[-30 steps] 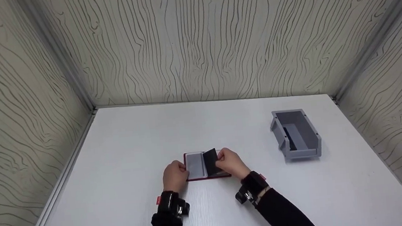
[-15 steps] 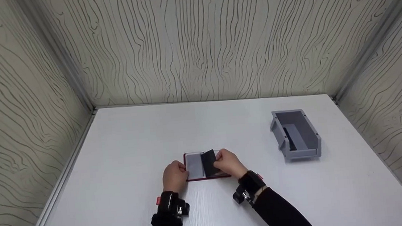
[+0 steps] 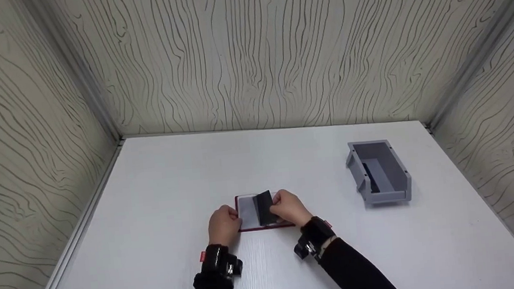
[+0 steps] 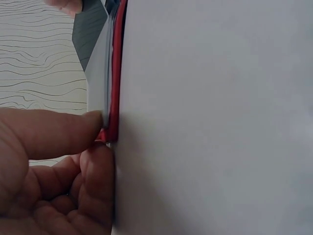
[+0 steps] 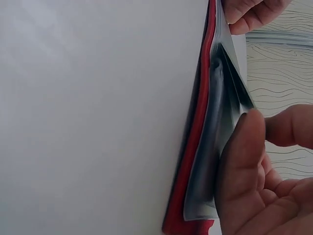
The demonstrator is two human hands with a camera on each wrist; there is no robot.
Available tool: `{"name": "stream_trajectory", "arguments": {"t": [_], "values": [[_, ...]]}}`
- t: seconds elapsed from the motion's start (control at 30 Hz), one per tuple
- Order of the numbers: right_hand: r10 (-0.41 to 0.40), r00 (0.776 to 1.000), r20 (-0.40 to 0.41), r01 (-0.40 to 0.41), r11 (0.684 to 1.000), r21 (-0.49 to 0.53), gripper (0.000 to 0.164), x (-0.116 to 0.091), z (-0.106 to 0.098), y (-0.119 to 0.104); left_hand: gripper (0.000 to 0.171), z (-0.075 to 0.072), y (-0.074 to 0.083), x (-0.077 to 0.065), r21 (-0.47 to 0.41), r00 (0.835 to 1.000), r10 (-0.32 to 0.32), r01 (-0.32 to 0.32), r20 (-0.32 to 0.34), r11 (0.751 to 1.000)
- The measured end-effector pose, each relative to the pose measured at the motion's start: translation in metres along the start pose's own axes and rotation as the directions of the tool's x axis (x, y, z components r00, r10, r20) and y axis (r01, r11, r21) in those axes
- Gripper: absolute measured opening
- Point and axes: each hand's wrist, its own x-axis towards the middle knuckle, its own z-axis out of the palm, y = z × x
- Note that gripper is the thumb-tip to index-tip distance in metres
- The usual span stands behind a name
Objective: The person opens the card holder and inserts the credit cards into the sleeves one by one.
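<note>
A red card holder (image 3: 247, 213) with clear plastic sleeves lies spread out on the white table. My left hand (image 3: 223, 224) pinches its left edge between thumb and curled finger, as the red cover (image 4: 116, 73) in the left wrist view shows. Over the holder's right half, my right hand (image 3: 291, 206) pinches a dark card (image 3: 265, 206) between thumb and forefinger. The card stands tilted near the fold, its lower end low against the sleeves (image 5: 203, 166). Whether that end sits inside a sleeve, I cannot tell.
A grey plastic bin (image 3: 386, 196) stands at the right of the table, with a black flat thing (image 3: 370, 178) leaning inside it along its left wall. Patterned panels (image 3: 249, 56) wall the table at the back and both sides.
My right hand has shifted a little to the left with the dark card, which now stands nearer the holder's left half. The left hand stays at the left edge.
</note>
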Motion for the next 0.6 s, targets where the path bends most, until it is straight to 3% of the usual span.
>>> {"name": "stream_trajectory", "arguments": {"t": [0.33, 0.6], "values": [[-0.097, 0.995, 0.028, 0.1, 0.985, -0.14, 0.012, 0.0019, 0.002, -0.003, 0.012, -0.0007, 0.0, -0.0007, -0.008, 1.0, 0.005, -0.005, -0.004, 1.0], [-0.097, 0.993, 0.06, 0.107, 0.974, -0.197, 0.013, 0.0015, 0.0039, -0.0073, 0.011, 0.0003, -0.0018, -0.0008, -0.02, 1.0, 0.0, 0.0, -0.002, 1.0]]}}
